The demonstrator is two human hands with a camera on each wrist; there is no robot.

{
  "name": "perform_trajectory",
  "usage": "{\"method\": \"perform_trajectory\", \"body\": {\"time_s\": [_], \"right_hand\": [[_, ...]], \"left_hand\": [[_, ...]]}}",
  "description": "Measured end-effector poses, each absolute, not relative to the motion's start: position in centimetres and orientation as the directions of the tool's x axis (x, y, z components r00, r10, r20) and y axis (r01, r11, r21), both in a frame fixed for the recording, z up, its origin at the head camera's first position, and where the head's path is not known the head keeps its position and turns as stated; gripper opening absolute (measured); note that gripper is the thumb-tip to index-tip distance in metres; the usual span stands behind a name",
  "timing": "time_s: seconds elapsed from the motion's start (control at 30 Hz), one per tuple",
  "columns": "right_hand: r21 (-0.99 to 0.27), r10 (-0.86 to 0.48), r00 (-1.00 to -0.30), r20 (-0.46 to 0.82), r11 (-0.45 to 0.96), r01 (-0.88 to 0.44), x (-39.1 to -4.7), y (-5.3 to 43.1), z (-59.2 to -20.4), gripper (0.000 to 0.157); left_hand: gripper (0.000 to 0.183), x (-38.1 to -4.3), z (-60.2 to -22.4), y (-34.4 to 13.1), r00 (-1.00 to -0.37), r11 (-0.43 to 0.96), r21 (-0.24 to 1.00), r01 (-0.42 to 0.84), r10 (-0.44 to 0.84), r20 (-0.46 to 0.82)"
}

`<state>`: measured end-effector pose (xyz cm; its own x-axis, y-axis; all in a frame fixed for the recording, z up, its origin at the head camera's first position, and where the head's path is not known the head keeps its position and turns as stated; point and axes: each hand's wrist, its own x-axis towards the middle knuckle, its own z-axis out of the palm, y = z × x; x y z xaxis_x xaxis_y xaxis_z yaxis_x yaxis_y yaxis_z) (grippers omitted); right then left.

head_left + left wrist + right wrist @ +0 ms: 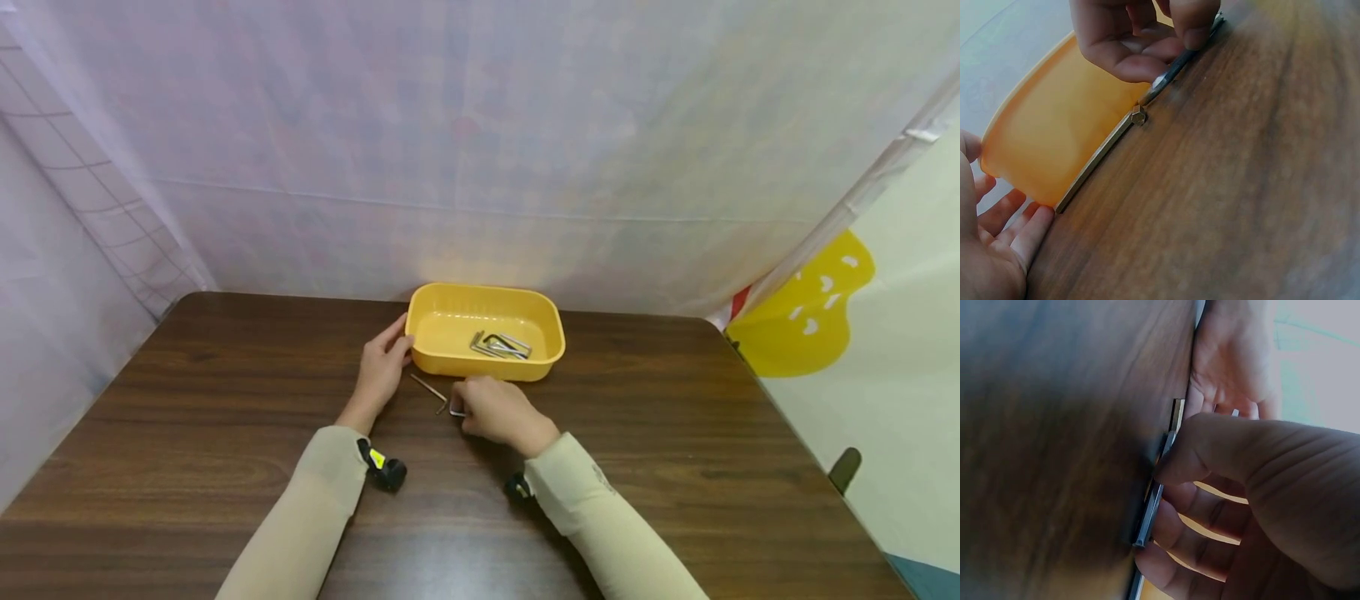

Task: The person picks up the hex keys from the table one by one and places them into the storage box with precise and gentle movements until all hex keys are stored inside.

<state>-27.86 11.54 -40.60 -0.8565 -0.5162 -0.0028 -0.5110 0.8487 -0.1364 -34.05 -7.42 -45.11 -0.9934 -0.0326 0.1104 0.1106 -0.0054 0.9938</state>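
A bronze-toned hex key (429, 388) lies on the table in front of a yellow plastic bin (480, 367). My left hand (381, 367) rests against the bin's left end, its fingers fairly straight along the wall. Just right of the bronze key, my right hand (495, 408) pinches a silver-grey hex key (1150, 512) between thumb and fingers, low over the tabletop. Part of that key is hidden behind the fingers. Inside the bin, several hex keys (501, 347), silver and one black, lie in a loose pile toward the near right.
The dark wood table (675, 467) reaches to a pale hanging curtain (480, 167) right behind the bin. Beyond the table's right edge are a yellow patterned shape (810, 325) and a dark rounded handle-like piece (845, 469).
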Motion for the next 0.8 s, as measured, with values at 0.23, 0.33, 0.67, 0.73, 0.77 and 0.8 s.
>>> {"method": "perform_trajectory", "body": {"time_s": [0.23, 0.33, 0.67, 0.73, 0.77, 0.8], "right_hand": [[-0.168, -0.521, -0.853, -0.03, 0.844, -0.51, -27.8, 11.4, -40.4, 0.02], [-0.2, -0.534, -0.845, -0.025, 0.831, -0.519, -27.8, 11.7, -40.3, 0.021], [-0.28, -0.623, -0.781, 0.056, 0.74, -0.611, -28.4, 13.8, -39.0, 0.02], [-0.297, -0.638, -0.765, 0.086, 0.717, -0.631, -28.5, 14.4, -38.6, 0.02], [-0.3, -0.642, -0.76, 0.098, 0.709, -0.638, -28.6, 14.6, -38.5, 0.021], [-0.302, -0.647, -0.755, 0.111, 0.702, -0.646, -28.6, 14.8, -38.3, 0.021]], "left_hand": [[0.049, -34.1, -45.1, -7.7, -0.993, 0.002, 0.994, 0.114, -0.024, 0.114], [0.049, -34.1, -45.1, -7.7, -0.993, 0.008, 0.994, 0.112, -0.03, 0.112], [0.049, -34.0, -45.2, -7.6, -0.992, 0.011, 0.994, 0.112, -0.048, 0.113], [0.049, -34.0, -45.3, -7.6, -0.993, 0.006, 0.994, 0.112, -0.039, 0.113], [0.049, -34.0, -45.2, -7.5, -0.993, 0.002, 0.993, 0.114, -0.037, 0.114], [0.049, -34.0, -45.2, -7.5, -0.993, 0.003, 0.993, 0.117, -0.036, 0.117]]}}
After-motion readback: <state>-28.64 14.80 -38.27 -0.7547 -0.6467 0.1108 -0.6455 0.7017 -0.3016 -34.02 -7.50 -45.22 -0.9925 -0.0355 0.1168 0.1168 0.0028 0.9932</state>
